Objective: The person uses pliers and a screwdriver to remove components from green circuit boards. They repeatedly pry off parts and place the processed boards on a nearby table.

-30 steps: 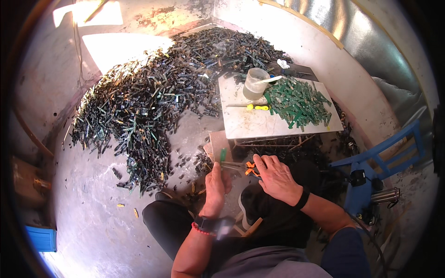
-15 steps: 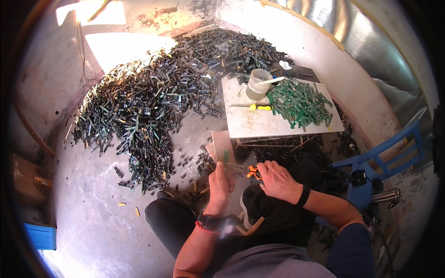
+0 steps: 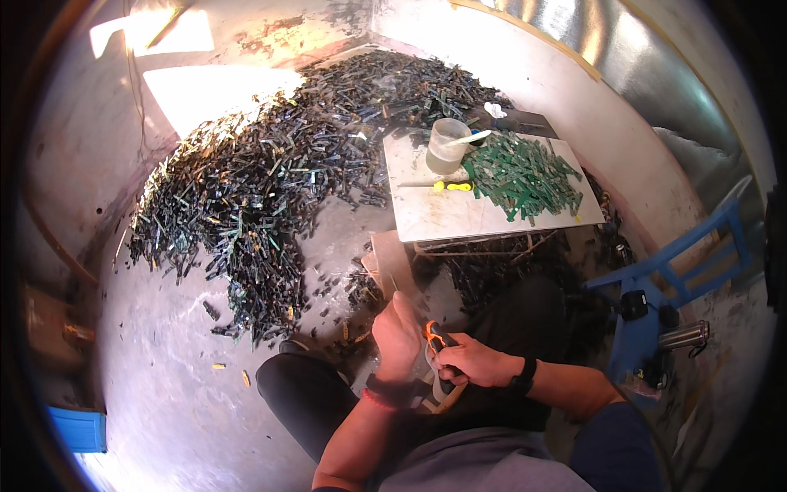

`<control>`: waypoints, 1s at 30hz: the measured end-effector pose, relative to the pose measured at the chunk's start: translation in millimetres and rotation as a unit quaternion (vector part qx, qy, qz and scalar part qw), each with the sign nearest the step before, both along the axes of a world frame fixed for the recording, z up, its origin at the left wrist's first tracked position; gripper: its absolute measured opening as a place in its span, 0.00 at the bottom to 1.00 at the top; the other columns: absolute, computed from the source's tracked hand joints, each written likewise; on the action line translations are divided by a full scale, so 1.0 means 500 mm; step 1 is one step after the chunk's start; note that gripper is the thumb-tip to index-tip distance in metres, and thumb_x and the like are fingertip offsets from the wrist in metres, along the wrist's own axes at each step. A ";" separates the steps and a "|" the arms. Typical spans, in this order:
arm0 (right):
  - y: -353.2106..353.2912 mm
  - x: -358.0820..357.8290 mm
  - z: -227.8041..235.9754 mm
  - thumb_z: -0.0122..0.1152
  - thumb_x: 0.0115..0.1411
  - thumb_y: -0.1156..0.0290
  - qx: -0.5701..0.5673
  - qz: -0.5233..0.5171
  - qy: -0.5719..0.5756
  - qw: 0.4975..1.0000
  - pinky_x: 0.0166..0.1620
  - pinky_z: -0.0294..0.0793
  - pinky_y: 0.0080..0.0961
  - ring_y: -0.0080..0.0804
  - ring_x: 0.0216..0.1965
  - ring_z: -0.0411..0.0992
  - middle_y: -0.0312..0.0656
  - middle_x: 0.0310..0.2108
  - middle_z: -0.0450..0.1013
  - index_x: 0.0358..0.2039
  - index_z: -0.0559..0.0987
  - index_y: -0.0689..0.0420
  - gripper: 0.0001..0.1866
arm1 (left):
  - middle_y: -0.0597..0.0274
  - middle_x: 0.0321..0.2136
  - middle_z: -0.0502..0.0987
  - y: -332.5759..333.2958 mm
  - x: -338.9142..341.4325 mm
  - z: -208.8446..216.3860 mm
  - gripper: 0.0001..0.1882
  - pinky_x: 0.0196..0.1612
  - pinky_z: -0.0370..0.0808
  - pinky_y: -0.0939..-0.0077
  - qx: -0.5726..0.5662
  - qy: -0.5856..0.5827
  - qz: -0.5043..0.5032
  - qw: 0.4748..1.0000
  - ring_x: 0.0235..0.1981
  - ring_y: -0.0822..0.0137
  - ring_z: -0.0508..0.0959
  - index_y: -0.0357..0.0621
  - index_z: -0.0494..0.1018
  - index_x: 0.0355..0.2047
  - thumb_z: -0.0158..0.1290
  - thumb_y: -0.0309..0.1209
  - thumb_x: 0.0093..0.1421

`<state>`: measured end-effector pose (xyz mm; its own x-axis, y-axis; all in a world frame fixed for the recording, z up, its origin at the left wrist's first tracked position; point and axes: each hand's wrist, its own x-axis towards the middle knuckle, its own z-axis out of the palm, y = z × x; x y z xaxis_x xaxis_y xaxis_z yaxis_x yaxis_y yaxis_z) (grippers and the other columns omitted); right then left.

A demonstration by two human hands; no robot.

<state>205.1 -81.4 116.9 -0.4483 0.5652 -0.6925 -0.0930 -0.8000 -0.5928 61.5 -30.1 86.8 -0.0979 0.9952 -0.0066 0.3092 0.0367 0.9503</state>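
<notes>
My left hand [image 3: 398, 332] is closed, its thumb upward, with a thin strip [image 3: 393, 283] poking out above the fingertips; seen edge-on now, it showed as green a moment ago. Close on its right, my right hand [image 3: 475, 361] grips pliers with orange and black handles [image 3: 434, 334]. Their jaws are hard to make out beside my left hand. Both hands are above my lap, in front of a brown board [image 3: 393, 258].
A white-topped table [image 3: 418, 217] ahead carries a pile of green strips [image 3: 525, 180], a cloudy plastic tub [image 3: 448, 146] and a yellow-handled screwdriver [image 3: 451, 186]. A large heap of dark strips [image 3: 262, 180] covers the floor leftward. A blue chair [image 3: 635, 328] stands at right.
My right hand has moved down and left with the pliers, whose handles now point more upright. My left hand has turned, so the strip shows only its edge. The view has shifted slightly.
</notes>
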 end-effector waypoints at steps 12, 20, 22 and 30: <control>0.014 0.010 -0.040 0.56 0.49 0.74 0.482 0.099 -0.417 0.764 0.38 0.69 0.48 0.61 0.36 0.70 0.60 0.32 0.70 0.42 0.64 0.64 0.20 | 0.69 0.15 0.61 0.012 -0.017 -0.028 0.27 0.18 0.53 0.81 -0.257 -0.472 -0.097 0.838 0.15 0.75 0.58 0.49 0.63 0.26 0.33 0.58 0.67; 0.030 -0.004 -0.060 0.58 0.48 0.74 0.512 0.074 -0.458 0.722 0.37 0.71 0.46 0.58 0.36 0.71 0.58 0.35 0.70 0.43 0.64 0.62 0.21 | 0.69 0.15 0.60 0.017 -0.027 -0.025 0.25 0.17 0.52 0.82 -0.295 -0.574 -0.101 0.757 0.14 0.75 0.55 0.53 0.62 0.26 0.32 0.59 0.66; 0.036 -0.005 -0.060 0.58 0.48 0.74 0.515 0.075 -0.469 0.713 0.38 0.71 0.44 0.57 0.36 0.71 0.56 0.35 0.70 0.44 0.65 0.62 0.22 | 0.70 0.15 0.60 0.017 -0.031 -0.027 0.25 0.17 0.52 0.83 -0.293 -0.588 -0.109 0.746 0.14 0.75 0.55 0.53 0.62 0.26 0.32 0.59 0.66; 0.067 0.022 -0.037 0.54 0.47 0.79 0.568 0.071 -0.388 0.722 0.38 0.72 0.40 0.56 0.36 0.71 0.55 0.33 0.70 0.45 0.67 0.63 0.21 | 0.69 0.16 0.58 0.020 -0.043 -0.016 0.24 0.20 0.55 0.80 -0.260 -0.653 -0.191 0.686 0.15 0.74 0.56 0.52 0.61 0.25 0.35 0.57 0.66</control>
<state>216.2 -48.1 98.4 -0.2836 0.9529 0.1072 0.6556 0.2743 -0.7036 40.2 -19.9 78.6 0.5960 0.7768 -0.2035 -0.7110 0.6283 0.3158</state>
